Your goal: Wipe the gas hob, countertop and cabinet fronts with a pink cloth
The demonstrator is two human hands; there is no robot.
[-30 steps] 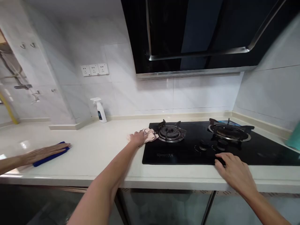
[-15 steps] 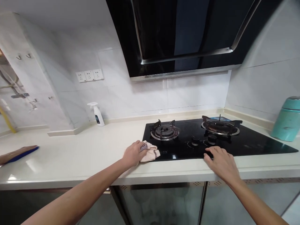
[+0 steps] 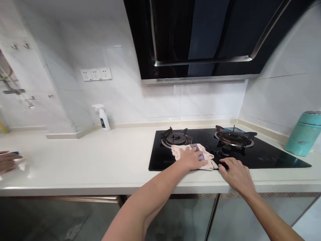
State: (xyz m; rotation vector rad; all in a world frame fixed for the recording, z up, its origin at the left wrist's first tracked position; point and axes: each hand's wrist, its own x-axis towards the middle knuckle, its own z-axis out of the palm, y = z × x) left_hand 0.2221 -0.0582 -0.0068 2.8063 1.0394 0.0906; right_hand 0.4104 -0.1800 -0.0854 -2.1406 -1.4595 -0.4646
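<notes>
My left hand point(image 3: 191, 158) holds a pale pink cloth point(image 3: 177, 150) with purplish patches against the black glass cooktop point(image 3: 265, 157), its fingers spread over the fabric. The cloth lies in front of the left burner point(image 3: 176, 138) and hides the left knob almost wholly. My right hand point(image 3: 237, 172) rests at the cooktop's front edge, open, with its fingers loosely bent and nothing in them. The right knob point(image 3: 226, 150) stands just beyond its fingertips. Behind that knob is the right burner point(image 3: 234, 137).
Above hangs a black range hood point(image 3: 205, 40). A white spray bottle point(image 3: 103, 118) stands against the wall on the pale counter point(image 3: 120, 160). A turquoise container point(image 3: 303, 135) is at the far right. Another person's hand point(image 3: 7, 162), blurred, shows at the left edge beside something blue.
My left hand and the cloth have moved right across the cooktop from its left front corner. My right hand stays at the front edge. The other person's hand has shifted left.
</notes>
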